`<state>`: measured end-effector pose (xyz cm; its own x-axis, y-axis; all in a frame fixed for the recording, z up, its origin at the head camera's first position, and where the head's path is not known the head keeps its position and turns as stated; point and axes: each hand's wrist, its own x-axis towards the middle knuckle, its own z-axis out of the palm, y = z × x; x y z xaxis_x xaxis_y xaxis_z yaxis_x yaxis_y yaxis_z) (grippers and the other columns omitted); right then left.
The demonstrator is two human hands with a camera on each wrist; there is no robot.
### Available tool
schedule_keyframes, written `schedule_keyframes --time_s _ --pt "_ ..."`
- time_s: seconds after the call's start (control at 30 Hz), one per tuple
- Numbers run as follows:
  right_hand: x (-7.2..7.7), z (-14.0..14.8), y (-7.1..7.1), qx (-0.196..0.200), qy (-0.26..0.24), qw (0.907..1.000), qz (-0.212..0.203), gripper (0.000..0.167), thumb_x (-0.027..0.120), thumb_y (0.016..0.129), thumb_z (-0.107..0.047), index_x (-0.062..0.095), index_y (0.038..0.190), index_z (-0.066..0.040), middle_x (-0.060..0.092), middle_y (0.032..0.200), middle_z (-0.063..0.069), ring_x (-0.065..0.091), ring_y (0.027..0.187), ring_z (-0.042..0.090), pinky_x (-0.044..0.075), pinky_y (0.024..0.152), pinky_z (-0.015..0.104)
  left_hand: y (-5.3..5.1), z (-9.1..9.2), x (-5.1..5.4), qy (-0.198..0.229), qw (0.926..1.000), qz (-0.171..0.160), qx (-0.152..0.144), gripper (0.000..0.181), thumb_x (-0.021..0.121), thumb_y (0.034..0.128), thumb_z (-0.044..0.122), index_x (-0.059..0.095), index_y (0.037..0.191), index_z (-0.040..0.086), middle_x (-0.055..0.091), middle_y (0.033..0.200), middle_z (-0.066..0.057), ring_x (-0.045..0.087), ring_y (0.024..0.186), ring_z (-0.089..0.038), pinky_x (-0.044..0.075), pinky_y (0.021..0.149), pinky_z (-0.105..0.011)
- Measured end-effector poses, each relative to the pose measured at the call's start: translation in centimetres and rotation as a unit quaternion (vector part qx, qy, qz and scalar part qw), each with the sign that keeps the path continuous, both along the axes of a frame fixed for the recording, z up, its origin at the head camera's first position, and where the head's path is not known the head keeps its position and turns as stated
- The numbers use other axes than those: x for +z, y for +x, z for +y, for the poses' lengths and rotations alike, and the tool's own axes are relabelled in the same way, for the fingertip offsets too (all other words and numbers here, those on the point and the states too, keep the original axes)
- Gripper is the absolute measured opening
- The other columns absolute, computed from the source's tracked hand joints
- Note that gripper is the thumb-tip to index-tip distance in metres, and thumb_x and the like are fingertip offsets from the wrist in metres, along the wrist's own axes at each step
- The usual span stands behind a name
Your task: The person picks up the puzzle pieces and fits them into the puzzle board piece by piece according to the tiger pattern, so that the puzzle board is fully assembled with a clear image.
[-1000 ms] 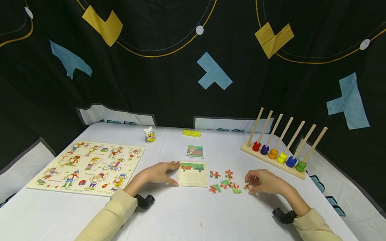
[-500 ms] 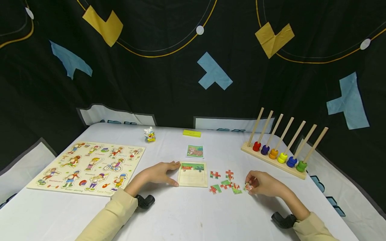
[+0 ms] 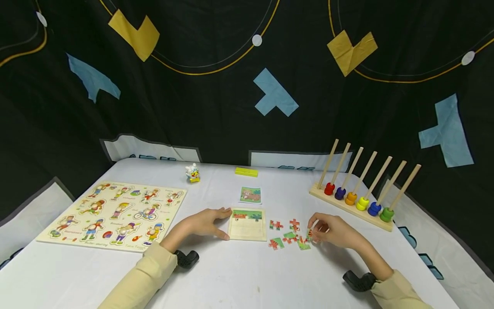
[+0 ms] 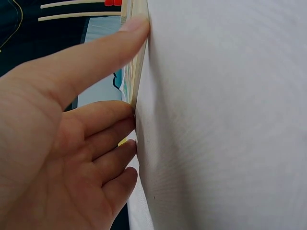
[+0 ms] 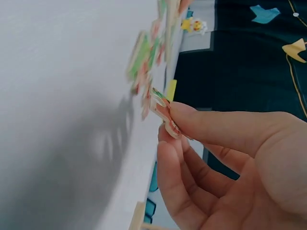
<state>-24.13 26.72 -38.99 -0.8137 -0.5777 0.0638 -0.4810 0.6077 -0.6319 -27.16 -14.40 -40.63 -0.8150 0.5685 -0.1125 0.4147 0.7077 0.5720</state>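
A wooden puzzle tray (image 3: 247, 231) lies mid-table, with joined pieces along its top edge. My left hand (image 3: 204, 223) rests at the tray's left side; thumb and fingertips touch its edge in the left wrist view, the fingers fairly straight. Between thumb and fingers my right hand (image 3: 335, 230) pinches a red and green puzzle piece (image 5: 165, 115), lifted off the cloth in the right wrist view. Several loose pieces (image 3: 290, 237) lie between the tray and the right hand. A picture card (image 3: 251, 195) lies behind the tray.
On the left is a large wooden board of sports figures (image 3: 112, 214). A small figurine (image 3: 192, 173) and a yellow block (image 3: 246, 172) stand at the back. A rack of pegs with coloured rings (image 3: 351, 206) stands at the right.
My right hand has lifted the pinched piece and moved slightly left, closer to the loose pieces. The left hand stays at the tray.
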Motion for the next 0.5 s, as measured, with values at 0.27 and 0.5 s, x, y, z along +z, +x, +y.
schedule_keyframes --time_s 0.27,0.5 --pt "0.5 -2.7 -0.6 -0.014 -0.009 0.9994 0.032 0.016 0.071 0.088 -0.011 0.067 0.103 -0.008 0.067 0.084 -0.003 0.060 0.075 0.011 0.051 0.064 0.025 0.1 0.0 0.1 0.001 1.0000 -0.001 0.001 0.084 0.079 0.0794 0.036 0.041 0.144 -0.001 0.032 0.153 -0.013 0.024 0.142 -0.033 0.021 0.114 -0.049" --pt "0.6 -5.5 -1.5 -0.016 -0.025 0.9988 0.038 0.004 0.072 0.087 -0.011 0.070 0.091 -0.011 0.066 0.079 -0.005 0.059 0.070 0.011 0.051 0.062 0.024 0.1 0.0 0.1 0.003 1.0000 -0.003 -0.002 0.083 0.078 0.0800 0.034 0.040 0.144 -0.002 0.031 0.153 -0.013 0.024 0.142 -0.033 0.020 0.115 -0.049"
